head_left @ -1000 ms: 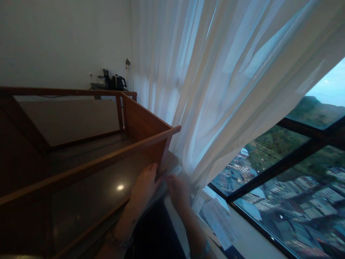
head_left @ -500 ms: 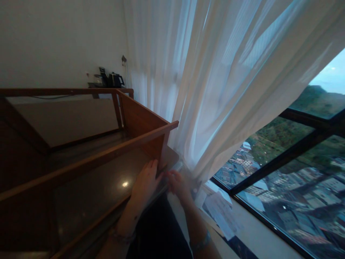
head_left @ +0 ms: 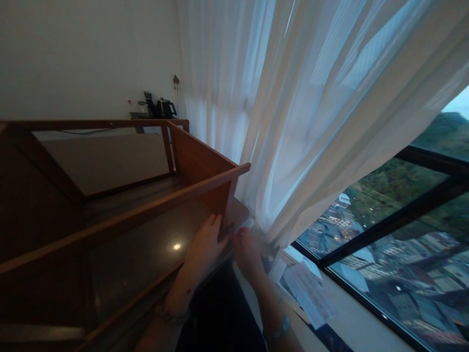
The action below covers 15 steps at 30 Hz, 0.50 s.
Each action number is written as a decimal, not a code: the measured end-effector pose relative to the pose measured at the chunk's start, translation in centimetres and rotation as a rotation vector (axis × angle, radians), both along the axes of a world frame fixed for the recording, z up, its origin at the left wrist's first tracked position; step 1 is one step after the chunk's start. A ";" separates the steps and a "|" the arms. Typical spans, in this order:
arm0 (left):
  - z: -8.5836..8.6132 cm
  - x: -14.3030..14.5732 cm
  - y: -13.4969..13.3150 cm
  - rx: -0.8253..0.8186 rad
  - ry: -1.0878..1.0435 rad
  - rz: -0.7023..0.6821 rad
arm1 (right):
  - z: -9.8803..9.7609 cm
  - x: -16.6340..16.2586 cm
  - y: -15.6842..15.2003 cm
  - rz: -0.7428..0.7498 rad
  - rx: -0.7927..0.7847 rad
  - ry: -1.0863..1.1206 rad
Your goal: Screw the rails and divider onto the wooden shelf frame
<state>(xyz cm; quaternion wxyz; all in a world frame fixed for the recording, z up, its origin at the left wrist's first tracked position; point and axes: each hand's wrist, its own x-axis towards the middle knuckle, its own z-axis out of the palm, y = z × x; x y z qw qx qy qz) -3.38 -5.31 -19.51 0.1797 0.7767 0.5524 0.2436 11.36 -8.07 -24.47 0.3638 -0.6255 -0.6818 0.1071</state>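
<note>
A brown wooden furniture frame [head_left: 157,200] lies across the left side, with a flat side panel [head_left: 201,151] at its right end. My left hand [head_left: 205,244] is closed around the lower end of the frame's corner post [head_left: 227,200], its fingers on the inner side. Just right of it, my right hand [head_left: 249,254] is closed in a pinch against the outside of that corner. Whatever lies between its fingertips is too dark and blurred to name.
Sheer white curtains [head_left: 289,122] hang right behind the frame. Papers [head_left: 306,288] lie on the pale sill [head_left: 340,308] beside a large window [head_left: 403,234]. At the back, a black kettle [head_left: 164,107] stands on a small surface by the wall.
The view has turned slightly left, so the scene sits a little farther right. Both hands stay at the same corner, the right one shifting slightly in its pinch.
</note>
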 end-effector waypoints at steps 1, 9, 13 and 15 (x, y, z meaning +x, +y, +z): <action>0.0 0.0 0.0 -0.002 -0.005 0.000 | 0.0 0.3 0.1 0.015 0.017 -0.051; 0.0 0.1 0.0 -0.005 0.035 0.017 | -0.4 2.6 1.0 0.116 0.115 -0.394; -0.3 0.1 0.2 -0.010 0.038 0.003 | -0.3 2.8 1.4 0.118 0.145 -0.505; -0.4 0.1 0.3 -0.007 0.039 0.004 | -0.2 2.7 1.4 0.115 0.164 -0.536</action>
